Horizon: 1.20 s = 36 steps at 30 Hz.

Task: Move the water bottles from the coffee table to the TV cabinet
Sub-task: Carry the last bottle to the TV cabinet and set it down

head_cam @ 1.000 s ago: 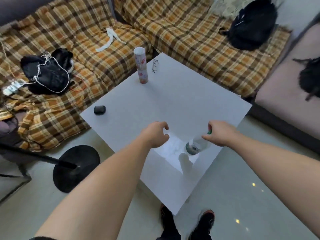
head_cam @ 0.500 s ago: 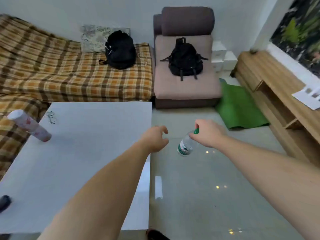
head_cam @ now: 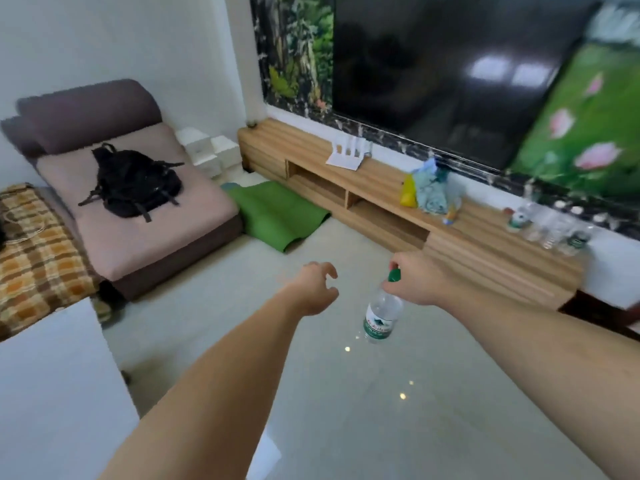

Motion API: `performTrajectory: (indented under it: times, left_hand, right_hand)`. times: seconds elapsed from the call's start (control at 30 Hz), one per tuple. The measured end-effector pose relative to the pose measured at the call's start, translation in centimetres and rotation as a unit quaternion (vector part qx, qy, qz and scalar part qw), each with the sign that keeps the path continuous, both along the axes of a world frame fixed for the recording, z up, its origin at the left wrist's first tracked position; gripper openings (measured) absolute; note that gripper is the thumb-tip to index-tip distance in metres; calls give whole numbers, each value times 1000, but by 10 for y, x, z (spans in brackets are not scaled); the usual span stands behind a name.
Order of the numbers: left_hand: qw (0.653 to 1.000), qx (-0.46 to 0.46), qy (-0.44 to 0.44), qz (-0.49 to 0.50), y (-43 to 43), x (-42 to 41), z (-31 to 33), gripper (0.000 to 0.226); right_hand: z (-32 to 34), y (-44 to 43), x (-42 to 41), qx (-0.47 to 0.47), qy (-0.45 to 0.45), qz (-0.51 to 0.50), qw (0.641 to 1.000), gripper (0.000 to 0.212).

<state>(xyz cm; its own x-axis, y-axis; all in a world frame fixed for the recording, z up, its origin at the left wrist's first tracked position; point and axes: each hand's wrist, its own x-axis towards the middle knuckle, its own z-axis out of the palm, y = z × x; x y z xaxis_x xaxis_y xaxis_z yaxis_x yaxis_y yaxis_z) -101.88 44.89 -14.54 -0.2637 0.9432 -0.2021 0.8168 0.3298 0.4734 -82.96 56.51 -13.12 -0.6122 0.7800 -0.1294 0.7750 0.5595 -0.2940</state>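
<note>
— Anything hard to read?
— Blurred cluster of clear bottles (head_cam: 550, 226) on the TV cabinet (head_cam: 485, 244) at two o'clock; count unclear. Only a corner of the coffee table (head_cam: 52, 386) showed at eight o'clock.
— And the hands?
— Right hand (head_cam: 414, 284) pinched shut around the neck of the water bottle (head_cam: 381, 315) under its green cap, bottle hanging tilted over the floor near centre. Left hand (head_cam: 313, 289) just beside at nine o'clock, fingers loosely curled and apart, gripping nothing.
</note>
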Motion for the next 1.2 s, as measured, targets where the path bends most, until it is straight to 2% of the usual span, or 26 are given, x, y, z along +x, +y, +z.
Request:
performTrajectory:
  times: [0.13,0.2,0.27,0.4,0.57,0.77,0.93,1.2]
  left_hand:
    - [996,13,-19,-89,52,86,4,37]
    - [992,16,-40,-115,70,122,4,36]
    - [990,17,-57,-130,83,154,4,34]
    - [983,11,-62,-174,96,207,7,34]
    - [976,23,-46,-213,109,265,27,34]
    - [971,35,-3,-237,120,305,49,31]
    - [970,30,4,-243,140,321,64,34]
    - [967,17,13,-252,195,329,38,31]
  right_hand:
    - [10,7,110,9,3,-87,996,28]
    - [14,7,158,27,-24,-123,992,21]
    - [20,7,201,46,-50,-156,985,23]
    - [31,2,271,73,-65,-231,968,24]
    - [41,-4,335,58,-53,-281,957,27]
    - [52,1,375,41,-6,-294,955,26]
    - [59,18,386,39,0,-293,955,25]
    - [39,71,383,27,8,-274,961,31]
